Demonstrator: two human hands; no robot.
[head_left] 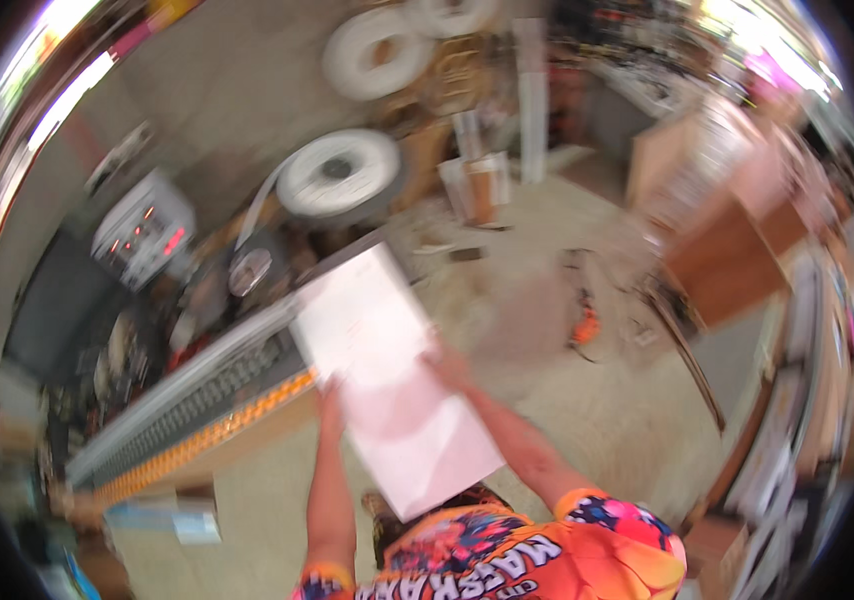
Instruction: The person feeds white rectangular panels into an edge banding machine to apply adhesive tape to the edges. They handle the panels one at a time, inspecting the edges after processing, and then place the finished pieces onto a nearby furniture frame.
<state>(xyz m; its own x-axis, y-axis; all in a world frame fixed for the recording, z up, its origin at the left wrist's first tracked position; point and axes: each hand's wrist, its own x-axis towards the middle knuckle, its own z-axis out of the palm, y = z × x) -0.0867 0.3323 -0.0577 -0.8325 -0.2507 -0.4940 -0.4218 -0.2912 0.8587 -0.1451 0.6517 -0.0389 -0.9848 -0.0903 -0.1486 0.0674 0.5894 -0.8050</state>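
A long white rectangular panel (367, 320) stretches out in front of my body, tilted toward the far left. My left hand (331, 392) is closed on its left edge, and my right hand (445, 362) grips the right edge a little farther out. The far end of the panel is over or against the end of a long machine (197, 392) with a row of rollers and an orange strip. Motion blur hides my separate fingers. A shadow lies across the panel's near half.
A large white coil of strip (339, 172) lies beyond the panel, near a control box (145, 230) with red lights. More coils (379, 52) lie farther back. At right are brown boards (727, 262), an orange object (585, 325) on the floor, and a long thin bar (685, 350).
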